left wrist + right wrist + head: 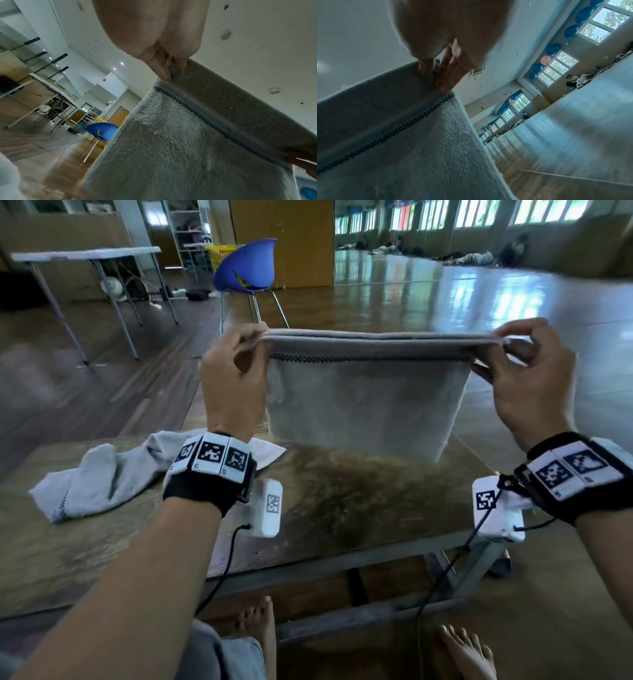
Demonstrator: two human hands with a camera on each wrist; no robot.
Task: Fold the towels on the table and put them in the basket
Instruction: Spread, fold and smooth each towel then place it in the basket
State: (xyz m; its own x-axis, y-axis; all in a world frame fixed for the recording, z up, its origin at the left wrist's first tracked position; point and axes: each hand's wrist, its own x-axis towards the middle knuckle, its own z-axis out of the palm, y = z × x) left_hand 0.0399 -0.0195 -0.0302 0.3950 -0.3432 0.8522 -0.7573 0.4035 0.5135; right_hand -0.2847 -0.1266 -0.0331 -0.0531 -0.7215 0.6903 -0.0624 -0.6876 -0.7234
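Observation:
A grey towel (366, 398) with a dark stitched band hangs in the air over the table, stretched flat between both hands. My left hand (236, 368) pinches its top left corner and my right hand (524, 364) pinches its top right corner. The wrist views show the same towel (180, 142) (402, 135) hanging from the fingertips (164, 73) (443, 82). A second, crumpled light towel (113, 474) lies on the table's left part. No basket on the table is in view.
The low wooden table (342, 508) with a metal frame stands in front of me, my bare feet under its near edge. A blue chair (246, 268) stands beyond it, with a yellow basket (219, 254) behind that. A white folding table (85, 256) is at the far left.

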